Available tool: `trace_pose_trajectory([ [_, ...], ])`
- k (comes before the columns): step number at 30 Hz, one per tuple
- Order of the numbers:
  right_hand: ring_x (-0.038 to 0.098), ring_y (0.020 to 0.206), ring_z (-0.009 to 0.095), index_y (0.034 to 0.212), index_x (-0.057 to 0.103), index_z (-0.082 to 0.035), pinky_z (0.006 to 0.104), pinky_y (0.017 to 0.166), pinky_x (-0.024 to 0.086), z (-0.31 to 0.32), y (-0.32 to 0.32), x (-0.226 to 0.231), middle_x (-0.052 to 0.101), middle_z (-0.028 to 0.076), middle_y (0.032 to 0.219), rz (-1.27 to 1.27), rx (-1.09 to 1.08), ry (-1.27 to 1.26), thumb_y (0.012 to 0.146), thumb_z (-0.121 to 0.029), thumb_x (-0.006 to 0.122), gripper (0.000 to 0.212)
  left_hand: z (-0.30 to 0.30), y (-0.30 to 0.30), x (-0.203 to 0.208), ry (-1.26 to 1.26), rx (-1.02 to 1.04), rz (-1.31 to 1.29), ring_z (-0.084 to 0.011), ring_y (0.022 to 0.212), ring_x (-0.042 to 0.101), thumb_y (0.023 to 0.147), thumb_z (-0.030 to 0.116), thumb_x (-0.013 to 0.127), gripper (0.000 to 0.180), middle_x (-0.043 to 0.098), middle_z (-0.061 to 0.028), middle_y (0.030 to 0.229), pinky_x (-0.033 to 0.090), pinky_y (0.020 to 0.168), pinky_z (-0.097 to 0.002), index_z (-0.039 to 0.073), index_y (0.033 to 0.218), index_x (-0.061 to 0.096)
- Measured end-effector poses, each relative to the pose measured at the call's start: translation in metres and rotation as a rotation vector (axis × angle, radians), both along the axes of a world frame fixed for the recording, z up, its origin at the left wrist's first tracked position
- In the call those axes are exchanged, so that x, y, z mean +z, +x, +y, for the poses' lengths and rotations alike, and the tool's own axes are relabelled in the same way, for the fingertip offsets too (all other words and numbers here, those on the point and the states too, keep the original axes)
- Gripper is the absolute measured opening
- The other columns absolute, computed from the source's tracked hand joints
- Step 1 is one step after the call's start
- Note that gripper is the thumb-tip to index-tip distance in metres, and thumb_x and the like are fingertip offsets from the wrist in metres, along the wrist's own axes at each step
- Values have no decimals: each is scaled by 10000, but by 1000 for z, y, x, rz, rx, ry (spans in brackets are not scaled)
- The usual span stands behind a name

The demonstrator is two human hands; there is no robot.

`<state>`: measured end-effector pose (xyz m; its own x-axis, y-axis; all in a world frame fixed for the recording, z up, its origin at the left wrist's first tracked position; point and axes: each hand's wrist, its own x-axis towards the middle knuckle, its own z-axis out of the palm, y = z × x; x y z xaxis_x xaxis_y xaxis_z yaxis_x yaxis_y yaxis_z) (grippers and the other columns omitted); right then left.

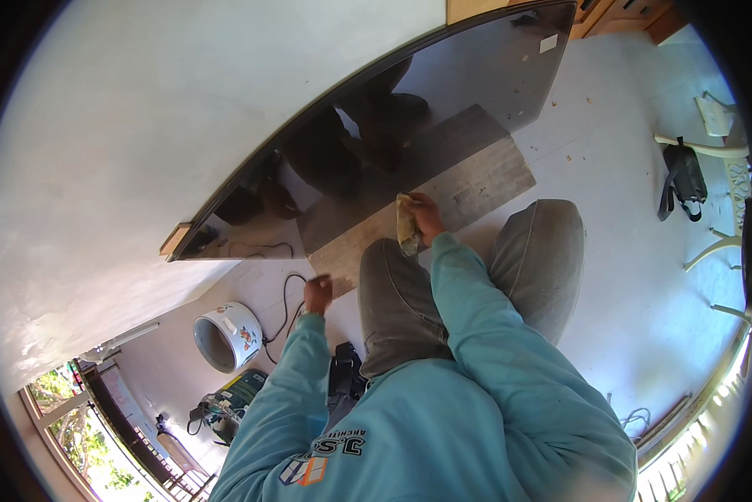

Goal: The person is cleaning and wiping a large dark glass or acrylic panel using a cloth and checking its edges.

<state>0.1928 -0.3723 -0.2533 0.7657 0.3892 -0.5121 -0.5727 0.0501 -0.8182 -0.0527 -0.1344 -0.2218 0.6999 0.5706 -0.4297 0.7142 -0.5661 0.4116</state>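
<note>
My right hand [427, 219] is closed round a yellowish, crumpled rag [407, 226], held above my left knee. In front of me a large dark glass panel [459, 100] leans against the white wall, its glossy face reflecting my shape. My left hand [318, 294] is low to the left, by the near end of a wood-patterned board [489, 176] on the floor. Its fingers are small and smeared, so whether they are open or closed does not show. Nothing can be made out in it.
To the left are a white flowered ceramic pot [228, 336], a black cord [286, 305] and a dark green container [240, 397]. A black bag [684, 180] lies on the right near pale ornate furniture [737, 188]. Wooden drawers [623, 15] stand at the far right.
</note>
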Motion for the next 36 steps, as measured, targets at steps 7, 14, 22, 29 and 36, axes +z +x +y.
trace_pose_trajectory([
  [7, 636, 799, 210, 1002, 667, -7, 358, 745, 495, 10, 16, -23, 665, 110, 860, 206, -692, -302, 800, -167, 710, 261, -42, -68, 28, -71, -26, 280, -442, 1217, 498, 855, 428, 654, 716, 503, -322, 1305, 419, 1013, -481, -81, 1317, 453],
  [14, 648, 809, 231, 978, 698, 27, 356, 757, 495, 15, 30, -57, 703, 161, 897, 73, -734, -455, 790, -144, 676, 255, -119, 30, 59, -332, 111, -92, -430, 1193, 516, 967, 338, 523, 537, 492, -301, 1326, 410, 998, -456, -13, 1361, 423],
  [22, 621, 726, 224, 840, 684, 18, 357, 706, 483, 77, 5, 47, 680, 148, 802, -208, -717, -405, 800, -153, 692, 175, -128, 59, 62, -101, -115, -24, -447, 1296, 394, 965, 452, 459, 596, 388, -235, 1451, 325, 1066, -497, 51, 1403, 411],
  [29, 603, 757, 182, 887, 697, 21, 344, 727, 469, 62, 25, 27, 675, 116, 803, -22, -778, -521, 775, -99, 703, 164, -126, 58, 60, -126, -108, -25, -424, 1312, 383, 945, 480, 470, 624, 377, -219, 1464, 317, 1069, -499, 61, 1404, 418],
  [36, 654, 720, 245, 866, 702, 5, 376, 681, 493, 51, 31, -2, 688, 155, 772, -13, -725, -508, 771, -112, 703, 151, -130, 60, 49, -130, -133, -33, -423, 1311, 381, 932, 489, 486, 639, 387, -208, 1456, 314, 1068, -505, 61, 1403, 417],
])
